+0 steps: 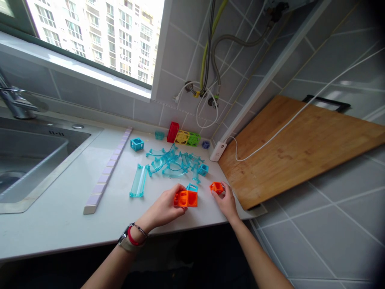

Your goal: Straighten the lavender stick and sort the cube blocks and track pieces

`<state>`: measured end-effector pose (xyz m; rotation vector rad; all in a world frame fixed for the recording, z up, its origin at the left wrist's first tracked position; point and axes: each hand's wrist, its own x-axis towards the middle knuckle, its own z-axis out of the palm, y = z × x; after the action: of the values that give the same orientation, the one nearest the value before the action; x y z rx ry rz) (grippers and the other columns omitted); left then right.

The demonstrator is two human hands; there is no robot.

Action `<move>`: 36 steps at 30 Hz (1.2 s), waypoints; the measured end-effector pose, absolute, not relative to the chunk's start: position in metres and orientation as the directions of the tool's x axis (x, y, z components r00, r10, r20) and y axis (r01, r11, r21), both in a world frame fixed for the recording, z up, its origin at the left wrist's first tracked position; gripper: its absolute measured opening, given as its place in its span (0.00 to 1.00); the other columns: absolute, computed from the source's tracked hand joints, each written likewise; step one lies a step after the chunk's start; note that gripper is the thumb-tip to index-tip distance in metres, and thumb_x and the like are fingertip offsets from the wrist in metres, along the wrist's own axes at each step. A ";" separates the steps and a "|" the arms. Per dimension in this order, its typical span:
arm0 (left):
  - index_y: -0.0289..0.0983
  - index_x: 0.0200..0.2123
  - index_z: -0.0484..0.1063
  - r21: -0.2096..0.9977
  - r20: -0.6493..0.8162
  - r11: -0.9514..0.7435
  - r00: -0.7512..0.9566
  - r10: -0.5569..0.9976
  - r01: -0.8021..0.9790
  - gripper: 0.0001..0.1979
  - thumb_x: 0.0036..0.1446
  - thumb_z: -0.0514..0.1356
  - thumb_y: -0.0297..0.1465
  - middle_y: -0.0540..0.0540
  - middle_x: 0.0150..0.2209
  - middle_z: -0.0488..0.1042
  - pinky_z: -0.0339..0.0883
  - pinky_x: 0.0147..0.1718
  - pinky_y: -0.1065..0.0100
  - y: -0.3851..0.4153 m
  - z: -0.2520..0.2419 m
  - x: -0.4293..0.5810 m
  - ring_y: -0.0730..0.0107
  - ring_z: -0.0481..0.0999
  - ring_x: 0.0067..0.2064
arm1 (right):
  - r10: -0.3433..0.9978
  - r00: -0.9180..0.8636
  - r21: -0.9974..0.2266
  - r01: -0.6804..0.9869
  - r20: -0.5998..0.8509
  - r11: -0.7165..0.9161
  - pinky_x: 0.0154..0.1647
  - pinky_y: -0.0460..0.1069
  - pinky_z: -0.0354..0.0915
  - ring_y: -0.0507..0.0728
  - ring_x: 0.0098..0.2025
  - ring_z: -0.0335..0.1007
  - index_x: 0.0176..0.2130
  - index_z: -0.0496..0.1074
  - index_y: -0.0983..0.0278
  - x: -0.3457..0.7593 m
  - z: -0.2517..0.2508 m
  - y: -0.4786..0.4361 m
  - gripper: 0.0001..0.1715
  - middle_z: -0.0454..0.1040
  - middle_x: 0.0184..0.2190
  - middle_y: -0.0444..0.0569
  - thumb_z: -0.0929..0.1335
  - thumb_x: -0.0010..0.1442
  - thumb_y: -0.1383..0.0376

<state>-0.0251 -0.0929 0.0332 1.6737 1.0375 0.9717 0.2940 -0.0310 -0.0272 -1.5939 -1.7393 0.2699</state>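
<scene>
My left hand (167, 206), with a watch and a red band at its wrist, grips a joined block of orange cubes (188, 198) near the counter's front edge. A light blue cube (192, 188) shows just behind that block; whether it is attached, I cannot tell. Between the thumb and fingers of my right hand (226, 200) is a single orange cube (216, 187), apart from the block. Behind both hands lies a pile of clear teal track pieces (176, 164). One straight teal piece (138, 180) lies left of the pile.
Blue cubes (137, 144) (203, 169), a red block (173, 132), yellow (182, 137) and green blocks (193, 139) stand farther back. A lilac strip (104, 176) and sink (30, 156) are left; a power strip (218, 151) and wooden board (294, 140) are right.
</scene>
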 end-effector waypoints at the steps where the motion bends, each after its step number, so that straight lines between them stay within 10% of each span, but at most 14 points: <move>1: 0.39 0.45 0.66 0.947 0.147 -0.231 0.340 0.929 0.223 0.16 0.52 0.61 0.28 0.51 0.35 0.74 0.65 0.33 0.69 -0.093 0.033 -0.025 0.69 0.72 0.33 | 0.933 0.067 -0.623 0.761 0.354 0.182 0.58 0.61 0.69 0.65 0.57 0.73 0.63 0.65 0.66 0.294 -0.026 -0.028 0.41 0.72 0.58 0.63 0.71 0.58 0.49; 11: 0.41 0.57 0.65 0.944 0.165 -0.243 0.317 0.934 0.225 0.28 0.55 0.67 0.36 0.44 0.50 0.77 0.69 0.45 0.65 -0.088 0.029 -0.028 0.63 0.77 0.44 | 0.981 0.089 -0.854 0.510 0.171 0.103 0.56 0.61 0.71 0.66 0.54 0.76 0.61 0.68 0.67 0.300 -0.010 -0.026 0.41 0.76 0.56 0.62 0.75 0.54 0.52; 18: 0.37 0.47 0.73 0.910 0.157 -0.282 0.376 0.913 0.304 0.21 0.54 0.68 0.41 0.49 0.35 0.76 0.63 0.34 0.69 -0.090 0.031 -0.027 0.68 0.71 0.34 | 0.986 -0.006 -0.983 0.078 0.167 0.167 0.63 0.60 0.66 0.64 0.60 0.72 0.60 0.70 0.60 0.266 0.043 -0.068 0.33 0.75 0.59 0.55 0.76 0.57 0.58; 36: 0.35 0.41 0.74 0.944 0.119 -0.255 0.506 0.854 0.209 0.15 0.54 0.67 0.38 0.53 0.30 0.71 0.55 0.28 0.71 -0.100 0.049 -0.022 0.73 0.65 0.30 | 0.937 -0.272 -0.973 0.022 0.217 0.231 0.57 0.56 0.73 0.63 0.57 0.74 0.56 0.74 0.55 0.219 0.082 -0.113 0.28 0.75 0.56 0.51 0.78 0.57 0.65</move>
<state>-0.0220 -0.1000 0.0486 1.7500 0.8992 0.8080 0.2193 -0.1132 0.0818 -0.9341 -1.5455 1.2000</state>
